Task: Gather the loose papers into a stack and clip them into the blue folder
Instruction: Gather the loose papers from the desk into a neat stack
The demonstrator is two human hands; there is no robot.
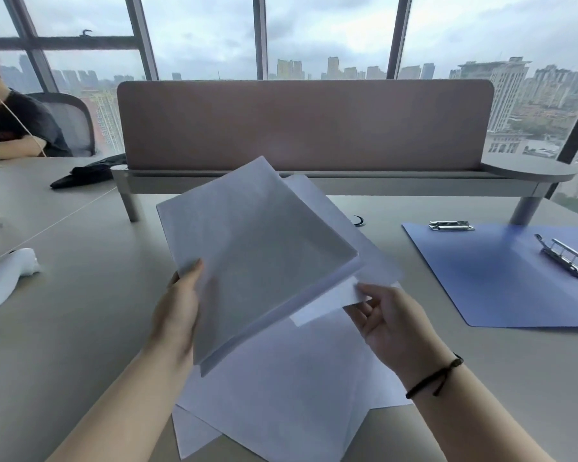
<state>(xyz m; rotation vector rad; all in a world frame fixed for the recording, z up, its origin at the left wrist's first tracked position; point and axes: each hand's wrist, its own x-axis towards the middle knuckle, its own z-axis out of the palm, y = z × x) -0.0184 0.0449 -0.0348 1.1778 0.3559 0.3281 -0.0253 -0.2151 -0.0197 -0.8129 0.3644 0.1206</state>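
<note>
A pale grey-beige desk (80,328) fills the lower view, set before tall windows (327,35) that show an overcast sky and city towers. A dusty pink divider panel (304,125) stands along the desk's far edge on a raised shelf with metal legs; it serves as the landmark here.

Left of the panel, a second person (10,128) in a dark shirt sits in a mesh chair with a forearm on the desk. A dark crumpled cloth (84,175) lies just beside the panel's left end. Nearer than the panel and far to its left, a white handheld device (4,278) rests on the desk.

Below the panel's right end, the blue folder (501,278) lies open and flat, with a metal clip (451,225) at its far edge and a lever clip (564,258) raised on its right part. Nothing lies between the folder and the papers.

In front of the panel's middle, a stack of papers (257,241) is held tilted above the desk, its sheets white, blank and unevenly fanned. The left hand (177,315) grips the stack's lower left edge, thumb on top. The right hand (391,325) pinches a lower sheet's corner between thumb and fingers. More loose sheets (281,395) lie overlapping on the desk beneath both hands.
</note>
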